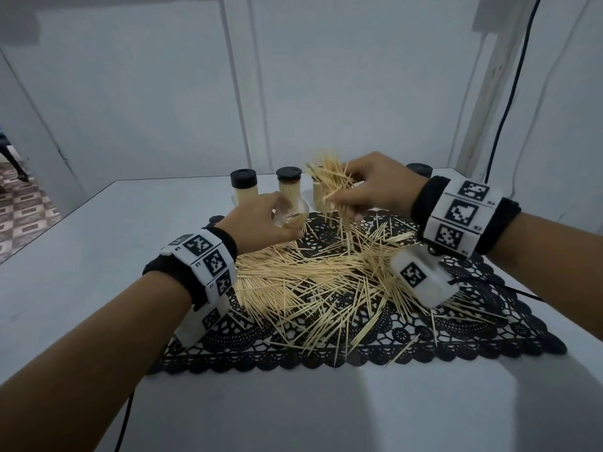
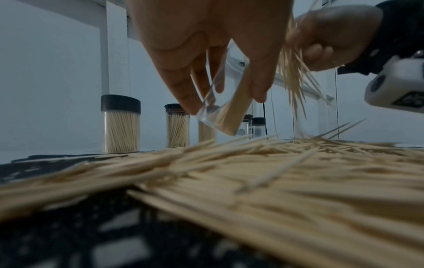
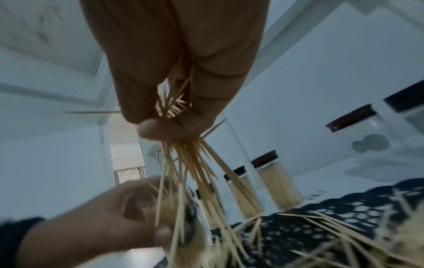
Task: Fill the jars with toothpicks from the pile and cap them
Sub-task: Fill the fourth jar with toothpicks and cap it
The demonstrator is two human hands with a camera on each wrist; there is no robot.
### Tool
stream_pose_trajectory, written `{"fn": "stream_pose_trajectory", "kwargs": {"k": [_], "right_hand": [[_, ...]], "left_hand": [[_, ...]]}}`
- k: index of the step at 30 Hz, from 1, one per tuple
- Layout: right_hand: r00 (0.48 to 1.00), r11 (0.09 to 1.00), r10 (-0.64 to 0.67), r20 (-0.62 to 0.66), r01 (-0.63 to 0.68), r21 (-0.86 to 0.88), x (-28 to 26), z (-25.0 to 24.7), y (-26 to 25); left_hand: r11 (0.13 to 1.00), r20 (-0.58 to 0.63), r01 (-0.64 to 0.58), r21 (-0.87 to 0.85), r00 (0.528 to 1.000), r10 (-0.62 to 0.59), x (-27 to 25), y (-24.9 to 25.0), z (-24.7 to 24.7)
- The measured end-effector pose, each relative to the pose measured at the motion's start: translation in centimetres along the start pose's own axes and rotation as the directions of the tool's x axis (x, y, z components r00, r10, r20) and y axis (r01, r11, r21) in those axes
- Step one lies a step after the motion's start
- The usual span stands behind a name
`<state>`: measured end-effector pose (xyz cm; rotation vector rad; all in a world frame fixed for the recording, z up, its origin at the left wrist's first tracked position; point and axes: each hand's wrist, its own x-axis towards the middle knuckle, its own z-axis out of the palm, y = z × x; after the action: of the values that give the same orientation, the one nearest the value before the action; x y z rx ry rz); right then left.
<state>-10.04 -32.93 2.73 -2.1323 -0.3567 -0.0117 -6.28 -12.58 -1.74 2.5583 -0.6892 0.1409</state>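
Right hand clenches a ragged bunch of toothpicks, their long axes running roughly up and down, tips splaying toward the pile below. Left hand grips a clear open jar just beside that bunch, tilted with its mouth toward the right hand; a few toothpicks lie inside. Behind both hands, two capped, filled jars stand upright on the surface, and a third is partly hidden by the bunch. The pile sprawls across a black lace mat, sticks pointing every way.
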Motion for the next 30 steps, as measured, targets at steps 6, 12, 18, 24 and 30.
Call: {"fn": "stream_pose_trajectory", "kwargs": {"k": [6, 12, 18, 24, 30], "right_hand": [[0.989, 0.971, -0.076, -0.125, 0.102, 0.216, 1.4, 0.4, -2.3], [0.985, 0.947, -0.082, -0.153, 0.125, 0.294, 2.1, 2.2, -2.4], [0.982, 0.961, -0.059, -0.177, 0.104, 0.255, 2.1, 3.7, -0.9], [0.969, 0.992, -0.125, -0.214, 0.122, -0.027, 2.1, 4.6, 0.6], [0.984, 0.994, -0.097, -0.148, 0.090, -0.054, 1.4, 4.7, 0.9]], "left_hand": [[0.999, 0.091, -0.014, 0.032, 0.996, 0.011, -0.2, 0.4, 0.1], [0.998, 0.080, -0.025, 0.053, 0.997, 0.020, -0.2, 0.6, 0.1], [0.997, 0.080, -0.052, 0.051, 0.996, 0.048, -0.2, 0.6, 0.2], [0.995, 0.083, -0.072, 0.072, 0.994, 0.066, 0.0, 0.3, 0.4], [0.994, 0.094, -0.091, 0.060, 0.992, 0.086, -0.2, 0.6, 0.3]]}}
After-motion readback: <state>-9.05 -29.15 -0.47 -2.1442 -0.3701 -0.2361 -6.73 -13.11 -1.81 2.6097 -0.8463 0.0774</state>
